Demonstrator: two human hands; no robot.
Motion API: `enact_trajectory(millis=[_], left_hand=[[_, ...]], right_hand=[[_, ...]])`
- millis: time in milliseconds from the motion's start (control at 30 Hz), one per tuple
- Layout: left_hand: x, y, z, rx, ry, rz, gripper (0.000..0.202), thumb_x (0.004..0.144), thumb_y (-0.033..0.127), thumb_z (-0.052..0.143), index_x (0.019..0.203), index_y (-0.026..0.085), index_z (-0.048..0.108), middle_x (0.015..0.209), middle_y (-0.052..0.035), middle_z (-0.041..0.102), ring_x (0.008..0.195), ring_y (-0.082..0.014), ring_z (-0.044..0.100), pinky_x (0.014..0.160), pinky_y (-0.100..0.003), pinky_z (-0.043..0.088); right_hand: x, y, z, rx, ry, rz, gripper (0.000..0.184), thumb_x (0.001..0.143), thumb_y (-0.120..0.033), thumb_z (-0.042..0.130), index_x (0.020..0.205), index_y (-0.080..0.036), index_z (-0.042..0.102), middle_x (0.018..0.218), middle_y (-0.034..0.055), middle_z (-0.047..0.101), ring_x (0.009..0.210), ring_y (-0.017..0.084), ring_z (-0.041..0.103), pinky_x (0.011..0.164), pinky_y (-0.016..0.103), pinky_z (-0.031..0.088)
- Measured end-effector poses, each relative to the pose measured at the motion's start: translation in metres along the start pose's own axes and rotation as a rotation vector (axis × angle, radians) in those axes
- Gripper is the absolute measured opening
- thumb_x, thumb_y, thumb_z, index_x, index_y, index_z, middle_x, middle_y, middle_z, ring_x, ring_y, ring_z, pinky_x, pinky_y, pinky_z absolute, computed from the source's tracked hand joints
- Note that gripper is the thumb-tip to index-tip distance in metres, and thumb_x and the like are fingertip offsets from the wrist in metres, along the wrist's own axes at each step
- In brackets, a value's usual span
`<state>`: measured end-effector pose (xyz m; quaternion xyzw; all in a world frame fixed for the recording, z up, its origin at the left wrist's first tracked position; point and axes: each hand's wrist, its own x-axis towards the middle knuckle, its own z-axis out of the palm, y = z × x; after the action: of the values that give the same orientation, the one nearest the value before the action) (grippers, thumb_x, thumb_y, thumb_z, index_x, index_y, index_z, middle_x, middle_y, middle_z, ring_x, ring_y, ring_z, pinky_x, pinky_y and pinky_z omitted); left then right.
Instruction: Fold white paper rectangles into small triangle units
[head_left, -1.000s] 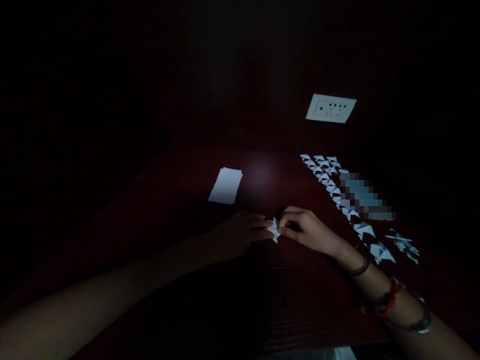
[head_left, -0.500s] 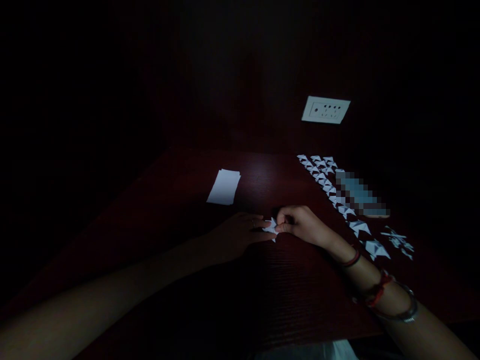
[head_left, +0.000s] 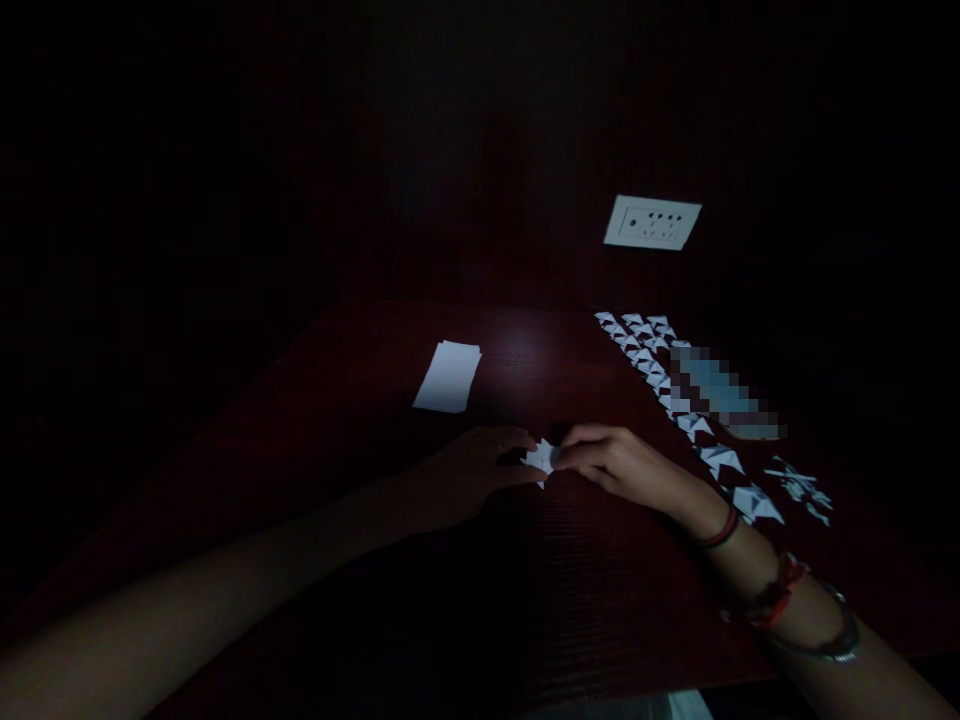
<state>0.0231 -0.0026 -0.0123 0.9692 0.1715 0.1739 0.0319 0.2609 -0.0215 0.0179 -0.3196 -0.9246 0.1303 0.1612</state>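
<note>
A small white folded paper (head_left: 540,458) with pointed corners lies on the dark red table between my hands. My left hand (head_left: 480,468) grips its left part, thumb at the near side and a finger at the far side. From the right, the fingertips of my right hand (head_left: 619,462) close on its right edge, partly hiding it. Several finished-looking folded paper pieces (head_left: 721,460) stand in rows to the right of my right hand. Beyond my left hand lies a stack of white paper sheets (head_left: 448,376).
A blurred-out phone-like object (head_left: 724,392) lies beside the folded rows. Thin white paper scraps (head_left: 801,488) are heaped nearer, at the right. A white socket plate (head_left: 652,222) is on the wall behind the table (head_left: 360,370). The surroundings are very dark.
My right hand has uncurled from a tight pinch, with its fingers now more stretched toward the paper's right edge. The folded paper has shifted and turned slightly; my left hand stays around it.
</note>
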Motion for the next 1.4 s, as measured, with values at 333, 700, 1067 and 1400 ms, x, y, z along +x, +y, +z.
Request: enact_trajectory(millis=[333,700,1067,1400], left_hand=[[-0.001,0.018,-0.007,0.227,-0.046,-0.046,0.029,0.086,0.02,0.041,0.114,0.028,0.043,0.119,0.002,0.047,0.118,-0.0188,0.03,0.097,-0.04,0.019],[0.001,0.012,-0.005,0.105,-0.088,-0.062,0.034,0.086,0.014,0.036,0.119,0.02,0.037,0.124,-0.0018,0.043,0.118,-0.0169,0.03,0.094,-0.034,0.025],[0.002,0.014,-0.007,0.071,-0.089,-0.072,0.035,0.086,0.013,0.035,0.12,0.019,0.037,0.124,-0.0025,0.043,0.111,-0.0177,0.038,0.091,-0.034,0.028],[0.002,0.018,-0.01,0.111,-0.096,-0.083,0.036,0.085,0.01,0.035,0.119,0.021,0.037,0.122,-0.0016,0.043,0.112,-0.016,0.037,0.089,-0.032,0.029]], right_hand=[[0.002,-0.005,-0.003,-0.09,-0.078,-0.016,0.026,0.08,-0.011,0.042,0.095,-0.018,0.061,0.096,0.002,0.058,0.083,0.012,0.056,0.076,0.023,0.045],[0.001,-0.005,-0.001,-0.056,-0.054,0.007,0.031,0.079,-0.009,0.042,0.102,-0.019,0.059,0.09,0.0035,0.057,0.077,0.012,0.056,0.07,0.023,0.045],[0.002,-0.004,-0.002,-0.103,-0.062,-0.013,0.028,0.078,-0.01,0.043,0.098,-0.019,0.061,0.094,0.003,0.058,0.08,0.012,0.057,0.073,0.024,0.045],[0.002,-0.005,-0.006,-0.082,-0.068,0.02,0.03,0.075,-0.005,0.042,0.092,-0.02,0.062,0.094,0.0003,0.06,0.081,0.011,0.057,0.074,0.022,0.043]])
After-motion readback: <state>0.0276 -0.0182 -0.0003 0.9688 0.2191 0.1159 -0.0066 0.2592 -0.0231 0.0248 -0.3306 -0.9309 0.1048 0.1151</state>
